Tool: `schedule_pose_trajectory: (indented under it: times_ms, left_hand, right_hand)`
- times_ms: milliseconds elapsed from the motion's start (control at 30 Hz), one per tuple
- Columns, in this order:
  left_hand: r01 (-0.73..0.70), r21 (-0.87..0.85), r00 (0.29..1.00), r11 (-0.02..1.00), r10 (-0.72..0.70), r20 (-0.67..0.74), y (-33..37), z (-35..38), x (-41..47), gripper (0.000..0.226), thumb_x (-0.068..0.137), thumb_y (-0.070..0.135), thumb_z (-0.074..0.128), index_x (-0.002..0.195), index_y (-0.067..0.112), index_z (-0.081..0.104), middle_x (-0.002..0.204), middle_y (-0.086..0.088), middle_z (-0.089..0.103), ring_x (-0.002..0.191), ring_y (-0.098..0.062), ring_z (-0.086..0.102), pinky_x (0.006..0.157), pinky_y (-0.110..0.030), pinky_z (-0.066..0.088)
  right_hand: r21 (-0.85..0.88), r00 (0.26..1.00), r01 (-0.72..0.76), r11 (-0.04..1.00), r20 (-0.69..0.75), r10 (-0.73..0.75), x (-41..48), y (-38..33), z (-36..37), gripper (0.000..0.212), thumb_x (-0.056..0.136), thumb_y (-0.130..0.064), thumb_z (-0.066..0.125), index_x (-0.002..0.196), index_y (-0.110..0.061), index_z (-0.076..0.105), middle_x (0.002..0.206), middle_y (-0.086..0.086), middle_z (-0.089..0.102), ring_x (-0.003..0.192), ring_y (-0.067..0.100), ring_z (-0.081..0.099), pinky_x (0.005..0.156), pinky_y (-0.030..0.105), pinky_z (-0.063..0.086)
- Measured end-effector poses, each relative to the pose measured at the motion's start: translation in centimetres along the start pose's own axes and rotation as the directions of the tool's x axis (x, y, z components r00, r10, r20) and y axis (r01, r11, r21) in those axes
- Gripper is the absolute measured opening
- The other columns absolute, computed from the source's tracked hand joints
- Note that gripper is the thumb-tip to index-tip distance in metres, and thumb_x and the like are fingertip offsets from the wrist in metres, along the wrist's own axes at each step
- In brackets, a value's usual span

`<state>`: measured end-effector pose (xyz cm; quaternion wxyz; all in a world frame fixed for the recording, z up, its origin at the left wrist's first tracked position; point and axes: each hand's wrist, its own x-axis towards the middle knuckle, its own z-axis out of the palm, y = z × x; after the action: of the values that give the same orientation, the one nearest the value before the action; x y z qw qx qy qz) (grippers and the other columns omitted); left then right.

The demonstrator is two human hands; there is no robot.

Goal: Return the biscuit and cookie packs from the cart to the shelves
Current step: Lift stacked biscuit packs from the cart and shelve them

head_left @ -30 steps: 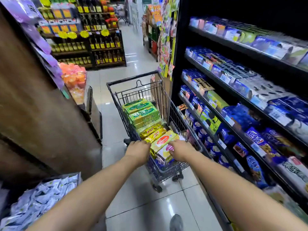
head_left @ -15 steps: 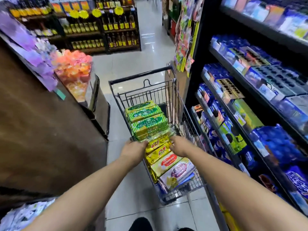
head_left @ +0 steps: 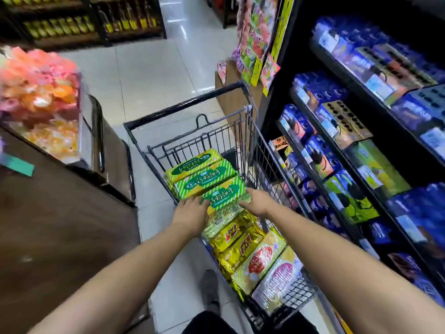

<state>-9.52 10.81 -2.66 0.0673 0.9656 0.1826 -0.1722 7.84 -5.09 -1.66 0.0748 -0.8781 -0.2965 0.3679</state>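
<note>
left grip (head_left: 191, 212): fingers fairly straight, laid against the left end of the nearest green pack (head_left: 222, 196).
green pack: lies in the cart (head_left: 255, 145) atop the row, between my two grips, with two like it just behind.
right grip (head_left: 257, 201): fingers curl over the pack's right end.
gold packs (head_left: 231, 237): in the cart, nearer me, not yet shelved.
shelves (head_left: 375, 101): just right of the cart, mostly blue boxes.
step: taking hold of one pack to lift out, I judge.
next: squeeze both ends evenly, clear the wire wall, swing right to a matching spot.
</note>
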Motion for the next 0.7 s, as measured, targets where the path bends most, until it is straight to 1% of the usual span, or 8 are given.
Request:
schedule_pose_trajectory:
  times_ms: [67, 133, 233, 267, 333, 433, 567, 700]
  left_hand:
    - [-0.021, 0.002, 1.0, 1.0, 0.021, 0.015, -0.4, 1.4, 0.9, 0.05, 0.101, 0.036, 0.04, 0.149, 0.022, 0.038, 0.152, -0.009, 0.041, 0.143, -0.03, 0.033, 0.116, -0.043, 0.028]
    - [-0.037, 0.016, 0.999, 0.999, 0.037, 0.024, -0.6, 3.0, 1.6, 0.055, 0.103, 0.038, 0.036, 0.156, 0.022, 0.028, 0.161, -0.011, 0.029, 0.149, -0.031, 0.023, 0.121, -0.045, 0.02]
    - [-0.038, 0.015, 0.999, 0.999, 0.038, 0.021, -1.0, 5.4, 1.7, 0.056, 0.106, 0.042, 0.03, 0.159, 0.024, 0.022, 0.165, -0.011, 0.021, 0.152, -0.032, 0.017, 0.124, -0.046, 0.011]
    - [-0.036, 0.001, 0.999, 0.999, 0.036, 0.003, -1.1, 6.1, 1.6, 0.056, 0.106, 0.042, 0.031, 0.159, 0.023, 0.025, 0.164, -0.013, 0.023, 0.152, -0.033, 0.018, 0.124, -0.048, 0.012]
    - [-0.05, 0.001, 0.996, 0.999, 0.05, -0.07, -1.4, 7.5, 1.1, 0.058, 0.104, 0.042, 0.036, 0.157, 0.02, 0.033, 0.16, -0.017, 0.032, 0.149, -0.038, 0.027, 0.122, -0.054, 0.018]
    - [-0.074, 0.043, 0.989, 0.996, 0.079, -0.126, -2.1, 9.6, 0.5, 0.063, 0.1, 0.047, 0.032, 0.157, 0.02, 0.033, 0.161, -0.017, 0.031, 0.149, -0.04, 0.028, 0.12, -0.058, 0.022]
    - [-0.099, 0.009, 0.979, 0.995, 0.099, -0.178, -2.9, 11.3, 0.2, 0.067, 0.1, 0.047, 0.044, 0.159, 0.02, 0.026, 0.167, -0.014, 0.015, 0.153, -0.037, 0.014, 0.12, -0.059, 0.022]
    - [-0.07, 0.002, 0.987, 0.998, 0.07, -0.143, -3.4, 11.9, 0.0, 0.077, 0.096, 0.048, 0.055, 0.16, 0.017, 0.023, 0.168, -0.015, 0.01, 0.154, -0.037, 0.009, 0.118, -0.059, 0.025]
  right_hand:
    - [0.092, 1.0, -0.012, 0.996, 0.005, 0.011, 2.0, -0.1, 0.0, 0.074, 0.095, -0.048, 0.063, 0.151, -0.006, 0.038, 0.152, 0.017, 0.047, 0.137, 0.032, 0.048, 0.109, 0.033, 0.038]
    - [0.175, 1.0, -0.018, 0.984, 0.023, 0.014, 4.0, 0.3, 0.3, 0.081, 0.091, -0.05, 0.069, 0.151, -0.006, 0.036, 0.152, 0.017, 0.045, 0.137, 0.033, 0.047, 0.107, 0.033, 0.039]
    - [0.27, 0.994, -0.057, 0.961, 0.101, 0.031, 7.3, 1.5, 0.6, 0.105, 0.084, -0.06, 0.069, 0.158, -0.006, 0.018, 0.163, 0.018, 0.026, 0.146, 0.035, 0.033, 0.119, 0.042, 0.031]
    - [0.312, 0.991, -0.072, 0.948, 0.126, 0.034, 8.2, 1.8, 0.7, 0.111, 0.081, -0.064, 0.069, 0.159, -0.007, 0.014, 0.164, 0.017, 0.022, 0.148, 0.035, 0.03, 0.12, 0.045, 0.029]
    - [0.417, 0.983, -0.107, 0.903, 0.181, 0.033, 9.8, 2.5, 0.9, 0.124, 0.071, -0.074, 0.069, 0.16, -0.011, 0.01, 0.166, 0.015, 0.017, 0.149, 0.034, 0.027, 0.121, 0.047, 0.027]
    - [0.509, 0.967, -0.155, 0.847, 0.253, 0.025, 11.5, 3.1, 1.6, 0.135, 0.058, -0.081, 0.07, 0.16, -0.017, 0.01, 0.167, 0.013, 0.015, 0.15, 0.033, 0.026, 0.119, 0.047, 0.026]
    - [0.642, 0.959, -0.208, 0.738, 0.283, 0.023, 13.3, 3.8, 2.3, 0.141, 0.049, -0.081, 0.078, 0.16, -0.021, 0.016, 0.165, 0.012, 0.024, 0.147, 0.031, 0.031, 0.12, 0.052, 0.024]
    - [0.665, 0.938, -0.273, 0.695, 0.344, 0.038, 13.8, 4.4, 2.2, 0.132, 0.053, -0.08, 0.078, 0.159, -0.027, 0.018, 0.166, 0.012, 0.019, 0.149, 0.033, 0.027, 0.118, 0.055, 0.019]
